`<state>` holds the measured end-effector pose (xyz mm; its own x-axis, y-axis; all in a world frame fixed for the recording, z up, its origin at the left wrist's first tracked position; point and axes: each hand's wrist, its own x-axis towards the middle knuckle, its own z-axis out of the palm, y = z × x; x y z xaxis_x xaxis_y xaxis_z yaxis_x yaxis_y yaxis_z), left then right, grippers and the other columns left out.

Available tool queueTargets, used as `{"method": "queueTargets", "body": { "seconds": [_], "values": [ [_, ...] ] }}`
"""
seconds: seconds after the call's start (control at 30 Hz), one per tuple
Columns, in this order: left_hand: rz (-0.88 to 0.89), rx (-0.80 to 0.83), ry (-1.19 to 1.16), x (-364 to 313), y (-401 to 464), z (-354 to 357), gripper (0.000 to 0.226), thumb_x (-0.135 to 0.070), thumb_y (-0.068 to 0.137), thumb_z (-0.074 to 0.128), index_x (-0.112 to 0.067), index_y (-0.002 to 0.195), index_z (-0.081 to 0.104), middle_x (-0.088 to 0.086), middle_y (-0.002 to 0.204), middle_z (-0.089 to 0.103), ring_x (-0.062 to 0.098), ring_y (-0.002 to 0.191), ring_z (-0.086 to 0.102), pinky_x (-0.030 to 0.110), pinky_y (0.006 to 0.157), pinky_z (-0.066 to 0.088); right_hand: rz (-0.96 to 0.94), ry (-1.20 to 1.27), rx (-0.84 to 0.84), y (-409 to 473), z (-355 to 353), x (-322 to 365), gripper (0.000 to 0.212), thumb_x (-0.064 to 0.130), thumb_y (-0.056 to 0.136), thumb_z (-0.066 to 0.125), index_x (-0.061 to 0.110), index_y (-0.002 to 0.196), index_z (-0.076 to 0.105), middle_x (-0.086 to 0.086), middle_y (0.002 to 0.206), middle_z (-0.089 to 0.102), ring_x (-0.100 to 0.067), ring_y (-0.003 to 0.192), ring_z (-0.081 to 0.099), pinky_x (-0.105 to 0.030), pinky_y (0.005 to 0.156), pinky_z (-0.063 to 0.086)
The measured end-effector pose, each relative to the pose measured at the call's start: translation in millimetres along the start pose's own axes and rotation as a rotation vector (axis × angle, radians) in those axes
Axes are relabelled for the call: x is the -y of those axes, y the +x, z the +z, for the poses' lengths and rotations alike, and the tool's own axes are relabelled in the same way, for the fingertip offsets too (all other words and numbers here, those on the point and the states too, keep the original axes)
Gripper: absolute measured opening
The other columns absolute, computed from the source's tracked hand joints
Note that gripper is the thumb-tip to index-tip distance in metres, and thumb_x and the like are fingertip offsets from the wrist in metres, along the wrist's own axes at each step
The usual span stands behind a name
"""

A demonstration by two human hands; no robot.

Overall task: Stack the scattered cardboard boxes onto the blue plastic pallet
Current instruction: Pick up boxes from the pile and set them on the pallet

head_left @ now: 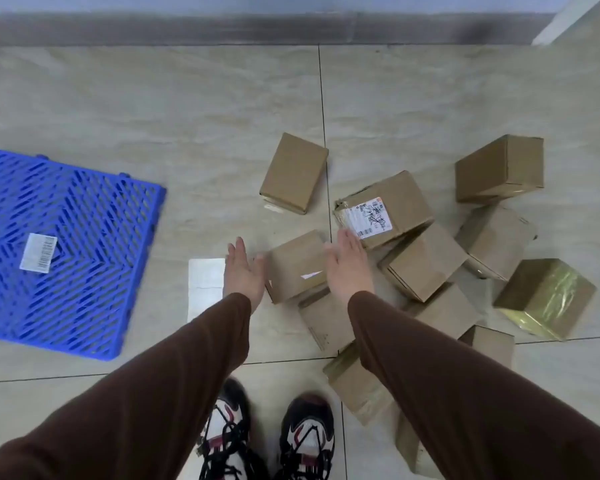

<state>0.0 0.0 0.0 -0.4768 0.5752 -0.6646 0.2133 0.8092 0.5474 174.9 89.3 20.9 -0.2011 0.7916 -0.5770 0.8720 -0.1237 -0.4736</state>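
Note:
A blue plastic pallet [84, 216] lies flat on the floor at the left, with only a white barcode label [38, 252] on it. Several brown cardboard boxes lie scattered on the tiles at centre and right. My left hand [244, 271] and my right hand [347, 268] are both open, palms facing each other, on either side of a small plain box [297, 266]. The left palm is at the box's left face, the right hand at its right edge. A labelled box [383, 209] sits just behind the right hand.
One box [294, 172] stands alone further back. A tape-wrapped box [545, 297] lies at the right, more boxes pile near my right arm. A white sheet [205, 282] lies on the floor by my left hand. My shoes [267, 434] are below. A wall skirting [257, 29] runs along the top.

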Motion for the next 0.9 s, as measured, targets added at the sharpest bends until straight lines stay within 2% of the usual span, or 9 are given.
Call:
{"method": "queueTargets", "body": {
  "seconds": [0.1,0.17,0.27,0.47,0.57,0.63,0.7,0.8,0.9],
  "values": [
    [-0.068,0.04,-0.131,7,6,14,0.065,-0.039,0.107,0.036,-0.02,0.163,0.007,0.003,0.171,0.005,0.019,0.156,0.012,0.032,0.125,0.012,0.053,0.076,0.051,4,15,-2,0.059,0.037,0.11,0.029,0.011,0.162,0.02,-0.007,0.171,0.017,-0.022,0.157,0.015,-0.039,0.126,0.016],
    [-0.127,0.081,-0.242,7,5,24,0.066,-0.04,0.106,0.036,-0.024,0.163,0.006,0.004,0.168,0.02,0.026,0.151,0.028,0.039,0.123,0.024,0.145,0.144,0.099,5,25,0,0.059,0.041,0.109,0.031,0.012,0.16,0.023,-0.012,0.165,0.032,-0.029,0.151,0.031,-0.043,0.12,0.028],
    [-0.228,0.093,-0.38,-1,2,26,0.064,-0.043,0.106,0.036,-0.029,0.162,0.007,0.004,0.162,0.033,0.033,0.137,0.046,0.035,0.104,0.041,0.247,0.236,0.125,4,29,9,0.06,0.046,0.108,0.033,0.01,0.156,0.031,-0.017,0.153,0.048,-0.036,0.141,0.045,-0.042,0.11,0.036],
    [-0.33,0.077,-0.472,-11,-34,-10,0.056,-0.041,0.106,0.034,-0.03,0.158,0.017,0.008,0.145,0.048,0.036,0.128,0.052,0.03,0.082,0.039,0.234,0.329,0.119,-27,15,40,0.038,0.043,0.107,0.035,0.012,0.115,0.056,-0.008,0.116,0.063,-0.033,0.113,0.058,-0.034,0.085,0.037],
    [-0.307,0.048,-0.491,-12,-61,-45,0.052,-0.038,0.105,0.038,-0.028,0.154,0.027,0.008,0.135,0.055,0.032,0.118,0.058,0.03,0.084,0.04,0.202,0.393,0.078,-57,4,67,0.041,0.039,0.107,0.039,0.007,0.126,0.056,-0.012,0.124,0.062,-0.03,0.107,0.056,-0.034,0.087,0.039],
    [-0.289,0.035,-0.508,-13,-82,-73,0.048,-0.035,0.104,0.041,-0.024,0.15,0.034,0.003,0.115,0.059,0.024,0.09,0.061,0.032,0.077,0.047,0.177,0.405,0.048,-77,-3,92,0.043,0.033,0.107,0.042,-0.001,0.129,0.054,-0.02,0.131,0.061,-0.037,0.118,0.056,-0.041,0.096,0.042],
    [-0.264,0.022,-0.512,-9,-101,-103,0.044,-0.034,0.103,0.043,-0.021,0.145,0.039,-0.001,0.104,0.058,0.018,0.074,0.055,0.038,0.082,0.053,0.137,0.394,0.045,-96,-7,118,0.039,0.027,0.107,0.044,-0.004,0.129,0.055,-0.022,0.133,0.06,-0.038,0.123,0.055,-0.044,0.105,0.04],
    [-0.252,0.009,-0.569,3,-128,-148,0.04,-0.03,0.103,0.048,-0.021,0.142,0.045,0.006,0.114,0.06,0.019,0.079,0.056,0.048,0.094,0.054,0.066,0.393,0.054,-125,-4,158,0.034,0.02,0.106,0.045,0.008,0.134,0.059,-0.012,0.132,0.063,-0.028,0.123,0.057,-0.033,0.099,0.041],
    [-0.245,0.031,-0.687,18,-151,-193,0.042,-0.024,0.104,0.05,-0.024,0.145,0.045,0.008,0.128,0.057,0.02,0.096,0.058,0.044,0.093,0.055,-0.018,0.4,0.055,-150,9,195,0.038,0.015,0.104,0.047,0.017,0.14,0.059,-0.005,0.132,0.063,-0.019,0.12,0.058,-0.028,0.099,0.043]
  ]
}}
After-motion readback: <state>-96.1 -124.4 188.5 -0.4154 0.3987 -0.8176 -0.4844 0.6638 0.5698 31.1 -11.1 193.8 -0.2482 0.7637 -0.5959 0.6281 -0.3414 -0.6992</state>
